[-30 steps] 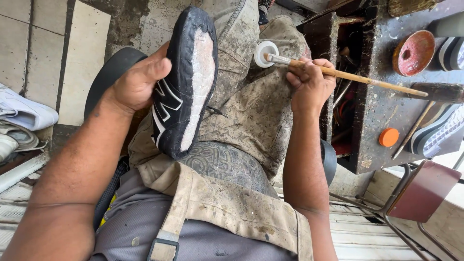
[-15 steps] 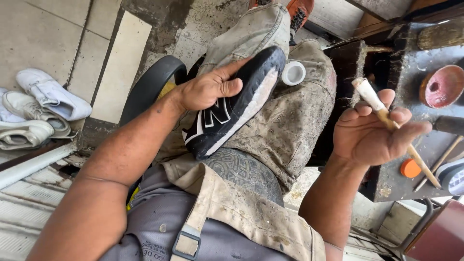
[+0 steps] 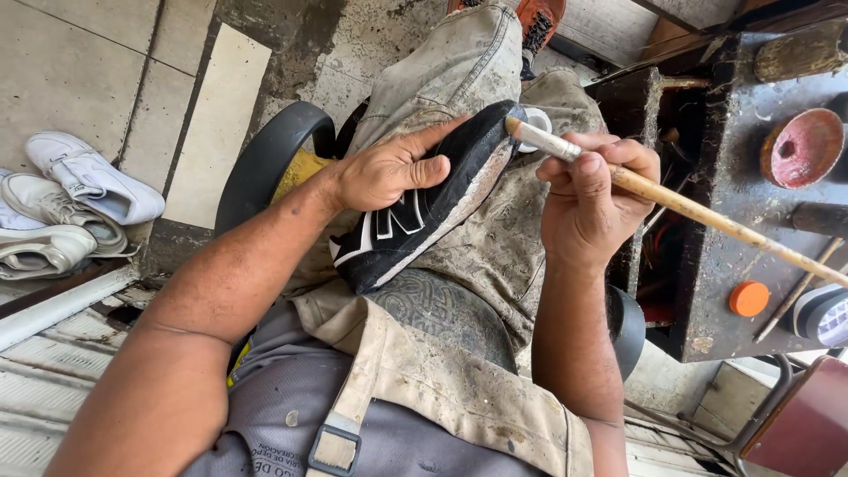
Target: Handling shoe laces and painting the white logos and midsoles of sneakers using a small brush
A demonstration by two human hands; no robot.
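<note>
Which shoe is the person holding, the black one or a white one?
The black shoe: the left hand holds it on the lap, while the white shoes lie untouched on the floor.

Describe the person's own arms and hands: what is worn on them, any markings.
Both forearms are bare, with no sleeves reaching them, and so are the left hand and right hand: no gloves, rings, watch or bands show. Fine hair covers the forearms. Nails are short. No tattoos or marks can be seen on either arm.

You have no packages, signs or screens before you; the only label is a white emblem on the black shoe (image 3: 415, 221).
</note>
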